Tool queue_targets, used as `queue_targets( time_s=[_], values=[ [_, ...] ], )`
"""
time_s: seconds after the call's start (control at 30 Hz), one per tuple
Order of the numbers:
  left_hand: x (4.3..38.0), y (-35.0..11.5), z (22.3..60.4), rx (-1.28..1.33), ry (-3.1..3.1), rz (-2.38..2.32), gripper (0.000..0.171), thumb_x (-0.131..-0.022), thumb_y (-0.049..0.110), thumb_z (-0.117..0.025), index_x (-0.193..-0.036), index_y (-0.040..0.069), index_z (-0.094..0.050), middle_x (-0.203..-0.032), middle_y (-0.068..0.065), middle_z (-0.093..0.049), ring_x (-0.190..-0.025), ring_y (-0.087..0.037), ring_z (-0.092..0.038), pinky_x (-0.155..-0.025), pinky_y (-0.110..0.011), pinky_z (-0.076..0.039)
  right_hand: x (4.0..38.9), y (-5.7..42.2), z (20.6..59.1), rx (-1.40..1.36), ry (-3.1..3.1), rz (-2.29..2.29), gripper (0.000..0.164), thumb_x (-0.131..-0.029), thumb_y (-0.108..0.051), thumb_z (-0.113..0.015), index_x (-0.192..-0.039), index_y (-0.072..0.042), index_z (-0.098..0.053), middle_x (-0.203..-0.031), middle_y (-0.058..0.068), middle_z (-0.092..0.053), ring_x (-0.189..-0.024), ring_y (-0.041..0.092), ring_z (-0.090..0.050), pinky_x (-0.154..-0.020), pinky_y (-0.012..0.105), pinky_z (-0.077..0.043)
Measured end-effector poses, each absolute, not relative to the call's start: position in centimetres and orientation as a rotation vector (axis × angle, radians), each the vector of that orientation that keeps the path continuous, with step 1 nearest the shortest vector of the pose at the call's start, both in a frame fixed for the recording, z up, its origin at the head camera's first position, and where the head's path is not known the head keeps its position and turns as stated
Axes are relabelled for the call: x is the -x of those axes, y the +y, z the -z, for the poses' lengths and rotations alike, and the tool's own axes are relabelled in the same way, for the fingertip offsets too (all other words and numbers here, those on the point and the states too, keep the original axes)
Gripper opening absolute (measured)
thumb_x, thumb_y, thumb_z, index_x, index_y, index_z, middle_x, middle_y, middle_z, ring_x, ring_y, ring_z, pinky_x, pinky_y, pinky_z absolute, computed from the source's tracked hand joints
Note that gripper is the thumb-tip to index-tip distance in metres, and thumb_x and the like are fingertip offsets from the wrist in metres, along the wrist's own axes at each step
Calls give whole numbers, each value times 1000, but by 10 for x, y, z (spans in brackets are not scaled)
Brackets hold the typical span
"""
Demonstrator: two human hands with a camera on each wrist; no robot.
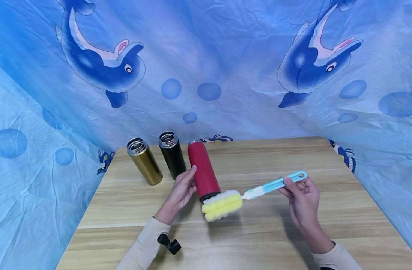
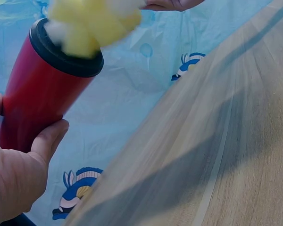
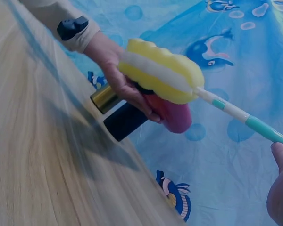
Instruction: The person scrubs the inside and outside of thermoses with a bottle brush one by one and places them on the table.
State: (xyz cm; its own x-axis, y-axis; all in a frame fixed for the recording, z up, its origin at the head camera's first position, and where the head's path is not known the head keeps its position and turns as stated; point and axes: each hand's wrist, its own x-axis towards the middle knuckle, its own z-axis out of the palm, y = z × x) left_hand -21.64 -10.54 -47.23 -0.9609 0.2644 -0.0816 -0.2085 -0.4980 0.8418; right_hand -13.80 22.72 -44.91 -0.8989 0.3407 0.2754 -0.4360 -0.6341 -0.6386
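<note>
My left hand (image 1: 183,187) grips a red thermos flask (image 1: 202,168), held tilted above the table. The flask's metal rim points away at the back, and its black base (image 2: 66,59) faces toward me. With my right hand (image 1: 302,200) I hold a sponge bottle brush (image 1: 273,185) by its light-blue handle, thumb on top. The brush's yellow and white sponge head (image 3: 160,70) overlaps the flask's black base in the head and left wrist views. Left of the red flask stand a black flask (image 1: 173,159) and a gold flask (image 1: 146,165), both uncapped.
A wood-grain table (image 1: 260,240) lies under both hands. Behind it and at the sides hangs a blue sheet (image 1: 246,108) printed with dolphins and bubbles. The black and gold flasks stand near the table's back left edge.
</note>
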Motion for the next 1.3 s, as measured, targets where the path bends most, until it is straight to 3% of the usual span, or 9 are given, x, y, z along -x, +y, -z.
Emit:
queue_targets(
  time_s=[0.43,0.7,1.0,1.3],
  values=[
    [215,-104,472,-89,1433,-2501,40,-108,25,-52,-133,-6,-47,-103,-6,-73,-89,-16,-72,-78,-28,-61,134,224,456,-191,-1096,-2446,16,-92,23,-55,-98,9,-57,-83,17,-74,-79,24,-77,-68,32,-60],
    [216,-105,473,-78,1455,-2499,42,-107,26,-55,-133,-6,-48,-105,-6,-72,-91,-17,-72,-80,-29,-61,135,225,454,-232,-940,-2523,14,-93,23,-52,-101,12,-56,-86,22,-74,-80,27,-77,-70,32,-61],
    [216,-103,470,-116,1451,-2515,44,-106,25,-58,-134,-8,-47,-104,-6,-72,-91,-15,-72,-80,-28,-61,137,227,457,-169,-1102,-2424,17,-93,22,-55,-101,7,-57,-85,15,-75,-79,22,-77,-70,33,-58],
    [211,-102,464,-248,1510,-2514,39,-104,6,-54,-138,-8,-41,-108,-6,-73,-96,-18,-73,-84,-34,-61,139,232,458,-170,-1199,-2265,16,-90,21,-60,-95,7,-57,-83,13,-75,-77,20,-77,-66,33,-59]
  ],
)
